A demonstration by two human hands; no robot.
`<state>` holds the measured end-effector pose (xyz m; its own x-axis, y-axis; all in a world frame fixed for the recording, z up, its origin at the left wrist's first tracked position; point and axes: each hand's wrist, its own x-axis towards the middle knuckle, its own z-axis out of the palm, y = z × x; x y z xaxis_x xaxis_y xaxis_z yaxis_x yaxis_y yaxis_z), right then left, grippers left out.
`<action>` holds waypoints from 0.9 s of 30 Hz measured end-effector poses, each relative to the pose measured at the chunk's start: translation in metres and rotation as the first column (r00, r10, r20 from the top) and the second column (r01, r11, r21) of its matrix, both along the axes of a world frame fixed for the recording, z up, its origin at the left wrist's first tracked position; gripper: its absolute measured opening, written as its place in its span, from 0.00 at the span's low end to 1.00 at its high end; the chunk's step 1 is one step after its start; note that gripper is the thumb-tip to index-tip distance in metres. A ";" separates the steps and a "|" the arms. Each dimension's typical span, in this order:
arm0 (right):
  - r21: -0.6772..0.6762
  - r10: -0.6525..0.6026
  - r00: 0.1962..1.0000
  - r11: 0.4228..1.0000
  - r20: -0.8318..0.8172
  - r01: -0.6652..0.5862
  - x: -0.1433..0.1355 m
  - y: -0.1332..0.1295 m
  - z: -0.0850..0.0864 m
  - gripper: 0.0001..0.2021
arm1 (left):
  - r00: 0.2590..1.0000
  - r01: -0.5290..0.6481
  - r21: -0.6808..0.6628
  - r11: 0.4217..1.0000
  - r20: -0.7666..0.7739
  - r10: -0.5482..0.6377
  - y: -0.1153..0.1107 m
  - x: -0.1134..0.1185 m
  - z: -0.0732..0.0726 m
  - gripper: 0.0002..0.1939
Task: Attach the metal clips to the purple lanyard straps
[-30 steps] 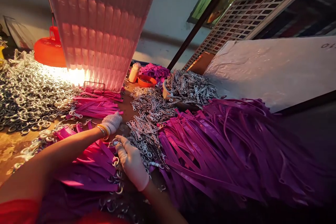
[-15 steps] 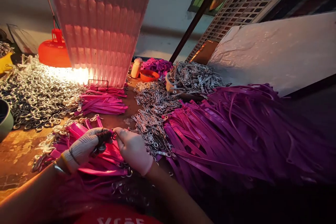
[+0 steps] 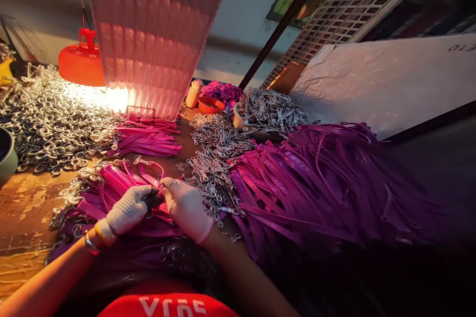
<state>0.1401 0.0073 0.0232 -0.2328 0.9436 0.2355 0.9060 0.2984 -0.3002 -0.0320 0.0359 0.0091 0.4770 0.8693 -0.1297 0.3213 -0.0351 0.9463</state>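
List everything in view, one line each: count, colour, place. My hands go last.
Strap: one, magenta, at the fingertips
Strap piles: four, magenta to purple, under hands, beyond them, far back, right
Metal rings: uncountable, silver, left heap
Metal links: uncountable, silver, centre
Tub: one, pale, beyond centre, heaped with links
Bowl: one, orange-red, beside bottle
Bottle: one, pale orange, back
Lamp: one, orange-red, above rings
Ribbed panel: one, translucent pink, beside lamp
Pail: one, pale green, left edge
Wrapped board: one, whitish, right
Pole: one, dark, back
Table: one, brown, beneath
Left hand: one, white dotted glove, at strap
Right hand: one, white glove, at strap
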 end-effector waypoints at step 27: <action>-0.123 0.272 0.904 0.962 0.330 -0.245 0.008 0.001 0.000 0.12 | 0.998 -0.027 0.046 0.999 -0.047 0.030 -0.011 -0.003 0.000 0.12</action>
<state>0.1482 0.0083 0.0235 -0.5241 0.8512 0.0279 0.8511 0.5247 -0.0190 -0.0353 0.0250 0.0090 0.4460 0.8879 -0.1123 0.3680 -0.0675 0.9274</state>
